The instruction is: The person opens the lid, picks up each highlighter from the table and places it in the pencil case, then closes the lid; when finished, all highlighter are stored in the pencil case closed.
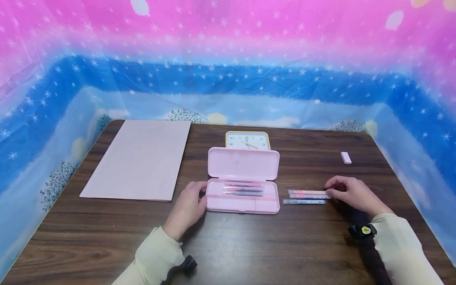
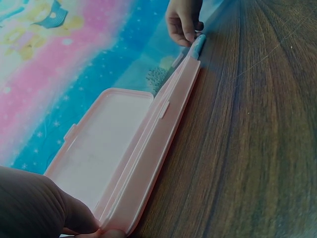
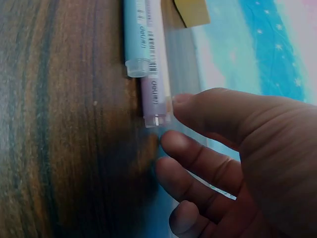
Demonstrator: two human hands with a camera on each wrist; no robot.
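An open pink pencil case [image 1: 231, 204] lies on the table, its lid [image 1: 243, 163] tilted back. Several pens [image 1: 244, 189] lie in its rear compartment. My left hand [image 1: 187, 208] grips the case's left end, thumb at the rim in the left wrist view. Right of the case lie a peach marker [image 1: 308, 192], a purple marker [image 3: 154, 94] and a blue marker [image 3: 136, 44], side by side. My right hand [image 1: 350, 194] has its thumb and forefinger at the right end of the peach marker, pinching it; the forefinger is hidden in the right wrist view.
Behind the lid is a yellow-rimmed clock [image 1: 249, 139], partly covered. A white eraser [image 1: 345, 157] lies at the back right. On the left is a large pale flat sheet or board [image 1: 139, 158]. A patterned cloth [image 1: 228, 79] hangs around the table's back and sides.
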